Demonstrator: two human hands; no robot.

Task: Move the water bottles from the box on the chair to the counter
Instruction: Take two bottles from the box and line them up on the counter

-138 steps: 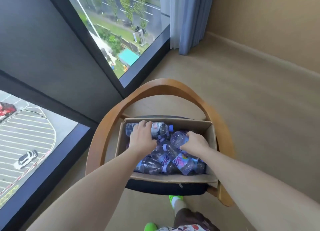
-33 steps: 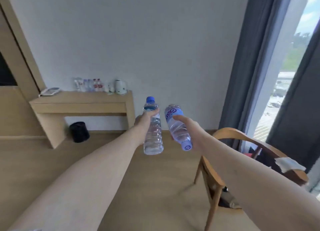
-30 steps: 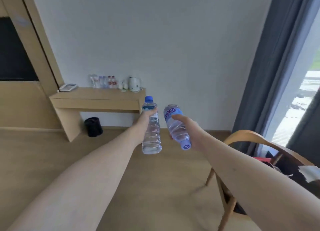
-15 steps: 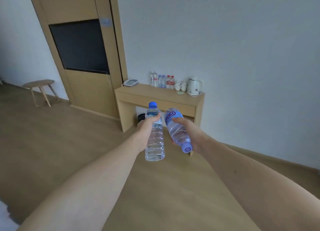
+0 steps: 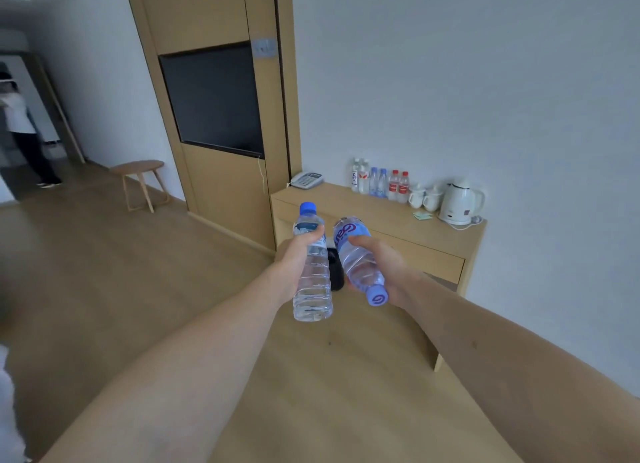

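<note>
While both arms are reaching forward, the left hand (image 5: 294,258) is gripping an upright water bottle (image 5: 311,275) and the right hand (image 5: 384,265) is gripping an upside-down water bottle (image 5: 356,258), both in the air short of the counter (image 5: 391,220)'s front edge.

blurred person (image 5: 20,130) cut off left, counter bottles' (image 5: 379,182) labels unreadable

bottles (image 5: 312,275): clear glossy plastic (ribbed) | counter (image 5: 374,209): matt pale wood | kettle (image 5: 457,202): glossy plastic
</note>
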